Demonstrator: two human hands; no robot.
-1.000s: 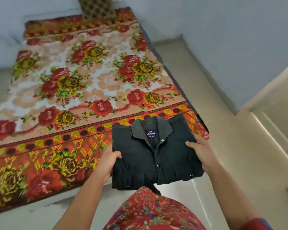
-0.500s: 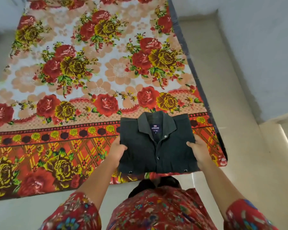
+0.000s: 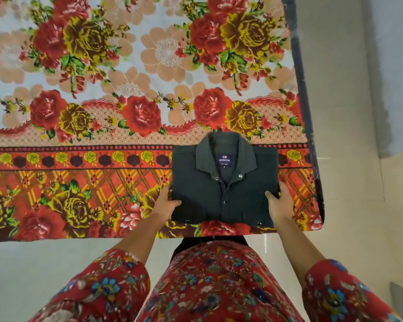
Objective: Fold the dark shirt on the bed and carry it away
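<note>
Dark shirt [image 3: 207, 194] is folded into a neat rectangle, front up, over the near right corner of the bed [image 3: 79, 159], w/ the collar [image 3: 203, 154] pointing away from the person. Neck label [image 3: 224, 160] reads ARROW. Small metal snaps run down the placket & along the near folded edge. Can't tell if the shirt lies flat on the bed or is raised a bit off it.

Left hand [image 3: 166, 203] grips the shirt's left edge, approx halfway down: thumb lies on top of the cloth, fingers go under & are hidden. Right hand [image 3: 280, 203] does the same on the right edge, thumb on top, fingers tucked beneath. So both hands are clamped on the shirt, one per side, forearms reaching in from below.

Bed cover is a loud floral print, red & yellow roses on pale ground, w/ an orange lattice border nearest the person; the shirt sits across that border. Person stands at the bed's foot in a red flowered garment [image 3: 207, 287]. Pale floor [image 3: 347, 159] runs along the right of the bed, grey wall [image 3: 396, 66] beyond it.
</note>
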